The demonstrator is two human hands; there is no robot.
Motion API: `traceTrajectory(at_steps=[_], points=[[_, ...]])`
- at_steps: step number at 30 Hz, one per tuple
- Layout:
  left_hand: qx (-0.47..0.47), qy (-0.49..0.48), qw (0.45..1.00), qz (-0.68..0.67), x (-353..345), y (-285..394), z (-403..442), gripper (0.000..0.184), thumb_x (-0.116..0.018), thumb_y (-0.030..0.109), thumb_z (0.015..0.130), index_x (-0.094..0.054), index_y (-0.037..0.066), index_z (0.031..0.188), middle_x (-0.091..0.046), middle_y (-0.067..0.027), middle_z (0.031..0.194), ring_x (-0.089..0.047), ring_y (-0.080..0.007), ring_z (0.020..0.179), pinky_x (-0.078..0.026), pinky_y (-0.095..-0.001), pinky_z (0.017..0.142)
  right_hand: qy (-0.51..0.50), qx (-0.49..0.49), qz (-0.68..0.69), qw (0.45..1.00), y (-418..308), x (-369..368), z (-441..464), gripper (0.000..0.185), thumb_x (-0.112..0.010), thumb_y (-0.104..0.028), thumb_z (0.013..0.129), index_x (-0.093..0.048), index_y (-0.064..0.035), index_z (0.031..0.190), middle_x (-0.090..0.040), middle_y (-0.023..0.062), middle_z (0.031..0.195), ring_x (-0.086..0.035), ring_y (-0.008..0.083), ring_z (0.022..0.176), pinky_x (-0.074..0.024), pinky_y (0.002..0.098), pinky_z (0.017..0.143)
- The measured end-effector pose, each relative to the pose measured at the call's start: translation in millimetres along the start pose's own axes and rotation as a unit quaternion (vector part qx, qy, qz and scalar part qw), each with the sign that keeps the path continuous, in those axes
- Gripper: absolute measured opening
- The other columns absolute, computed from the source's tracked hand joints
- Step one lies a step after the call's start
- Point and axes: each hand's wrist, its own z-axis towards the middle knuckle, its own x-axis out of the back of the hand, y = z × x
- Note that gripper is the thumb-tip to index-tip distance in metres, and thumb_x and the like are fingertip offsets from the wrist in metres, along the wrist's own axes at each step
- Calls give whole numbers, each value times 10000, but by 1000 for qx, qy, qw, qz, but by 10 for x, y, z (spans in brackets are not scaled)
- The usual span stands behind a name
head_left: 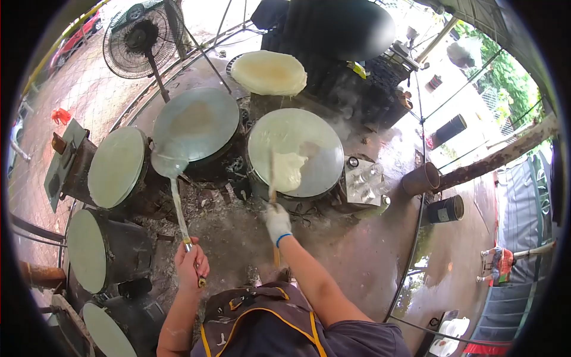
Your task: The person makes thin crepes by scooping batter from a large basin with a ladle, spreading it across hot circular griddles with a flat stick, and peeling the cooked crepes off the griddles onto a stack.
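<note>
My bare left hand (191,262) is closed round the handle of a long ladle (177,205). Its wide, batter-coated bowl (169,159) hangs by the near left edge of a round griddle (223,104). In a white glove with a blue cuff, my right hand (278,223) grips a wooden batter spreader (272,193). The spreader's upper end rests over another round griddle (326,172). Pale batter covers much of that plate's left and far side, and a thick pool of batter (288,171) lies right beside the spreader.
Several batter-covered griddles (119,166) on drum stoves curve along my left. A stack of thin pancakes (269,72) stands beyond the griddles. A fan (141,38) is at the far left. Glass jars (366,181) and metal cans (421,178) stand to the right.
</note>
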Motion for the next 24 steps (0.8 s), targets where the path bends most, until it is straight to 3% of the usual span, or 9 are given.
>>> traceTrajectory(at_steps=[3,6,9,10,14,17,19,21,24], points=[[38,-40,997,-52,198,-63,-175,193,-413,104,957,-472,51,1133,-393,-8,610,-345,-70,372,-314,-231,328,67,-187,187,962,-294,217,-99,313,-529,-284,940,-562,-114,1200,-535,-3,647,-423,73,456,-338,252,404],[39,-44,993,-107,170,-61,-294,212,-411,82,946,-473,51,1147,-386,-5,607,-328,-63,364,-305,-227,322,96,-99,224,965,-137,56,-164,313,-517,-316,945,-562,-119,1184,-537,0,646,-425,80,441,-332,256,393],[52,-7,994,-98,138,-89,-368,240,-418,50,928,-466,53,1163,-373,0,608,-316,-54,364,-295,-219,321,-46,-74,-10,996,188,313,-181,326,-498,-356,951,-555,-115,1164,-532,3,637,-414,85,417,-319,261,374],[58,7,994,-87,129,-105,-372,250,-421,39,922,-462,54,1169,-368,2,608,-314,-51,364,-291,-216,321,8,3,-73,997,249,477,-149,332,-487,-370,953,-560,-100,1132,-526,4,629,-416,88,419,-329,272,385],[68,29,995,-61,129,-213,-566,266,-434,17,909,-453,58,1172,-358,6,611,-306,-44,368,-282,-207,325,62,-103,170,978,4,764,94,295,-487,-334,953,-579,-93,1095,-530,0,639,-475,104,501,-383,285,459],[65,27,995,-65,60,-347,-628,251,-437,20,912,-454,66,1158,-354,6,611,-301,-43,369,-278,-205,328,-45,21,5,999,177,868,35,295,-494,-328,950,-571,-88,1104,-539,3,664,-490,110,524,-395,272,473],[66,34,994,-75,-39,-471,-658,233,-434,29,917,-457,72,1145,-348,6,608,-301,-43,370,-277,-203,330,-212,-68,-30,974,-108,1107,-438,314,-488,-329,948,-584,-70,1096,-559,16,695,-508,106,557,-409,256,506],[74,27,993,-91,-190,-598,-681,214,-434,44,924,-464,80,1134,-351,7,616,-306,-46,382,-285,-202,343,-85,-43,-25,995,395,1333,-235,303,-488,-318,946,-587,-68,1087,-564,14,708,-506,83,562,-407,254,506],[78,9,991,-106,-515,-820,-705,193,-440,72,936,-476,87,1125,-363,4,638,-320,-54,410,-305,-207,369,-81,-38,-27,996,-43,1846,46,292,-508,-291,933,-580,-51,1081,-582,75,715,-551,165,579,-448,306,549]])
